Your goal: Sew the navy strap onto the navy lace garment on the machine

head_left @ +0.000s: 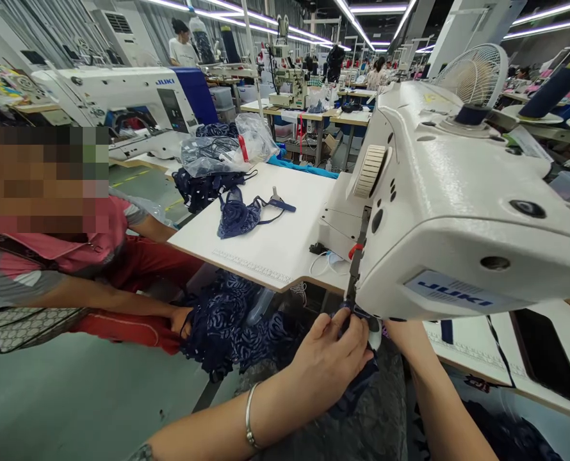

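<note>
My left hand [333, 352], with a silver bangle at the wrist, pinches a piece of navy lingerie, apparently a bra [357, 394], at the needle area of a white JUKI sewing machine [458, 224]. The cloth hangs down below the fingers over my lap. My right hand [400, 333] reaches in from the other side, beneath the machine head. Its fingers are hidden there, so its grip does not show. Another navy lace bra [239, 214] lies on the white table [260, 262], left of the machine.
At left a co-worker in a red and grey top reaches a hand [182, 322] into a heap of navy bras [227, 320] beside my lap. Plastic-wrapped pieces [208, 157] lie behind the table. A dark phone [549, 355] rests at right. A second JUKI machine [122, 96] stands beyond.
</note>
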`<state>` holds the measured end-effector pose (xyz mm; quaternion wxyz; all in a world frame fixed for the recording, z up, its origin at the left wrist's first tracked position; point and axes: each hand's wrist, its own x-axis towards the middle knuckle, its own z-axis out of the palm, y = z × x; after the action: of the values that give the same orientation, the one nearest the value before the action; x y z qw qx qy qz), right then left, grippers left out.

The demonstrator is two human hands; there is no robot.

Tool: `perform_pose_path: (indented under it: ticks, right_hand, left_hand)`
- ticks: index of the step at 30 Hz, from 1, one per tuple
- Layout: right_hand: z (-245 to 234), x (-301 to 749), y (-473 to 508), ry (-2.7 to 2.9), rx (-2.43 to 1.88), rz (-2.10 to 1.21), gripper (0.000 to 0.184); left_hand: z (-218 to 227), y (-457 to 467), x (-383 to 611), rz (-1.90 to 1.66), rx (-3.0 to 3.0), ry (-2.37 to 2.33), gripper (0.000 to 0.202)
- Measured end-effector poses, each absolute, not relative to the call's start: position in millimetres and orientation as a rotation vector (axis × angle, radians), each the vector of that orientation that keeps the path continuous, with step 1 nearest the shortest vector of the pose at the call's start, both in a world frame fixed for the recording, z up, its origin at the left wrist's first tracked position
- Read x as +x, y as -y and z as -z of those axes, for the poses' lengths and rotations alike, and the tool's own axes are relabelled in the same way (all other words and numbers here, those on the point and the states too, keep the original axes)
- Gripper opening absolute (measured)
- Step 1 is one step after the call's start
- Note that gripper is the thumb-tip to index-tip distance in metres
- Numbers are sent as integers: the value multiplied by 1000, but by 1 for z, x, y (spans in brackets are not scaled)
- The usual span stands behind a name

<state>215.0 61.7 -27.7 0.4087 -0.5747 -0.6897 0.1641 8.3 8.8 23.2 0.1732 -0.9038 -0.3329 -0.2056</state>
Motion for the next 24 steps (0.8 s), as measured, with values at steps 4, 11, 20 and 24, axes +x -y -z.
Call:
perform_pose_path:
  ticks: [4, 11, 20, 24]
  right_hand:
    - [26, 217, -63, 1735, -1459, -427, 26]
    - [22, 212, -65, 1754, -1431, -426, 27]
    - [17, 212, -54, 1650, -1475, -397, 31]
    - [24, 213, -59, 1719, -1459, -293, 30]
  left_hand:
    - [-23, -10, 8, 557, -2622, 933, 40]
    - [-17, -8, 9, 581, -2619, 904, 35]
    - [-17, -9, 11, 586, -2641, 917, 34]
    - [-19, -13, 13, 618, -2637, 926, 34]
